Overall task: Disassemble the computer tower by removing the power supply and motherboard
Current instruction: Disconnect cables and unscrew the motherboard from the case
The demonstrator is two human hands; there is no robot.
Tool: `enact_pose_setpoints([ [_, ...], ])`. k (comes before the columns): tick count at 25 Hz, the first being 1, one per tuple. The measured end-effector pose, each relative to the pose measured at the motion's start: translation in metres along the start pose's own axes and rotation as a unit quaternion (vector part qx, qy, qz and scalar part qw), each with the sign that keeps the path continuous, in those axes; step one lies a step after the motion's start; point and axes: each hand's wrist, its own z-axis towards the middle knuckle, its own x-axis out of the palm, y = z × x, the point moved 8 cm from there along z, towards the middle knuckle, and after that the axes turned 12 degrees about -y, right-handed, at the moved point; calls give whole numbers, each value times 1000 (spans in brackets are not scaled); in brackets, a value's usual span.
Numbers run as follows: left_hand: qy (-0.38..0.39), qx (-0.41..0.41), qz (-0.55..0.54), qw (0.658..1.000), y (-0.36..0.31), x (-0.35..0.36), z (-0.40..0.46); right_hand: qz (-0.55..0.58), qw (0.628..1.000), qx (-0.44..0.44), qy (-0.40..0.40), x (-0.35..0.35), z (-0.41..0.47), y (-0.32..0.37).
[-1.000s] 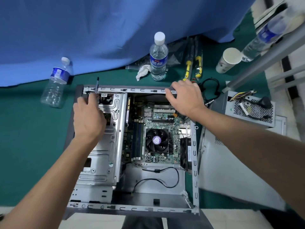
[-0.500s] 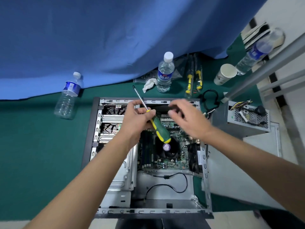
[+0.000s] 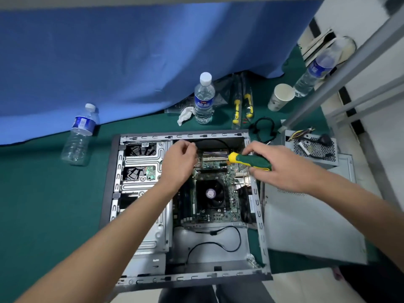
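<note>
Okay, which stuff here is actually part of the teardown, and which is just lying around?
In use: tower, motherboard, power supply, screwdriver in right hand, left hand.
Lying about: three bottles, cup, tissue.

left hand (image 3: 179, 162): fingers curled, pinching | right hand (image 3: 282, 166): gripping, forearms extended

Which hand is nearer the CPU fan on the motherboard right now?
Left. The left hand hovers just up-left of the CPU fan; the right hand, gripping the screwdriver, sits farther off to the fan's upper right.
</note>
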Motion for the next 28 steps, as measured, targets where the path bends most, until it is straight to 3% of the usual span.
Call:
enact_pose_setpoints([
  [2, 37, 88, 88, 992, -12, 19, 5, -92, 995, -31, 0, -10, 6, -1],
  [4, 156, 131, 184, 962, -14, 62, 8, -116, 993, -15, 2, -18, 13, -3],
  [7, 259, 56, 179, 947, -8, 117, 14, -163, 986, -6, 29, -22, 22, -1],
  [11, 240, -14, 83, 967, -6, 144, 20, -203, 977, -39, 46, -19, 30, 10],
  [14, 189, 76, 165, 965, 2, 125, 22, -221, 973, -58, 32, -19, 39, 14],
  [17, 176, 224, 329, 900, 8, 105, 13, -253, 965, -71, 17, -15, 53, 15],
  [20, 243, 238, 477, 811, 34, 100, -1, -295, 952, -83, 22, -2, 64, 14],
  [22, 282, 208, 514, 783, 48, 93, -9, -310, 946, -88, 24, 4, 70, 12],
  [25, 284, 250, 481, 791, 34, 76, -18, -337, 935, -98, 41, 13, 76, 7],
  [28, 152, 390, 406, 812, 1, 39, -16, -349, 931, -96, 54, 21, 77, 1],
])
